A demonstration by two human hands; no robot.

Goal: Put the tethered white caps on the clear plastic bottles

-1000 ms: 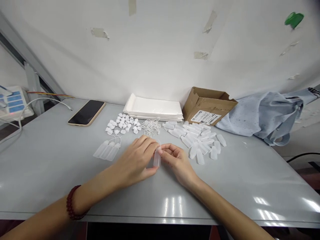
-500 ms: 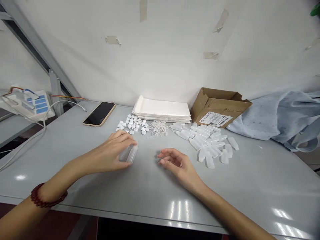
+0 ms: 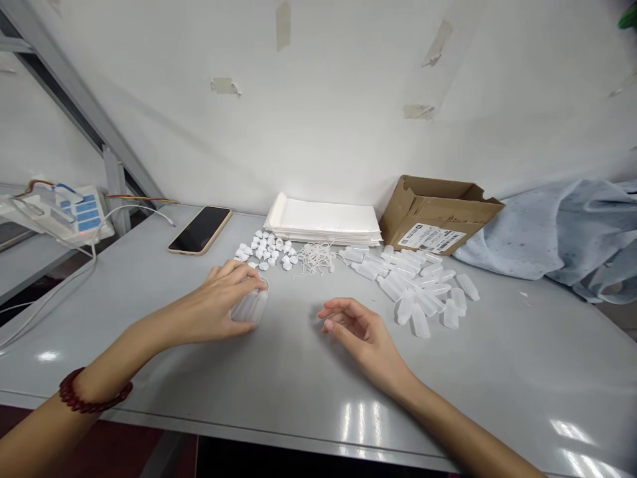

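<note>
My left hand (image 3: 213,305) is closed around a small group of translucent plastic bottles (image 3: 253,307) on the grey table, thumb at the near end and fingers at the far end. The palm hides part of them, so their number is unclear. A thin pale loop shows at their far end, by my fingertips. To the right, my right hand (image 3: 361,335) rests with its fingers loosely curled and apart, holding nothing. Beyond it lies a heap of similar translucent bottles (image 3: 421,322). Small white caps (image 3: 271,249) and a tangle of thin white tubes (image 3: 317,257) lie beyond my left hand.
A stack of white envelopes (image 3: 326,222) and an open cardboard box (image 3: 428,222) stand against the wall. On the left are a phone (image 3: 200,230), a white cable (image 3: 94,255) and a power strip (image 3: 82,212). Light blue cloth (image 3: 557,232) covers the right back.
My left hand has shifted slightly left and toward me with the bottles, which now stand closer together within its grip. My right hand has barely moved.
</note>
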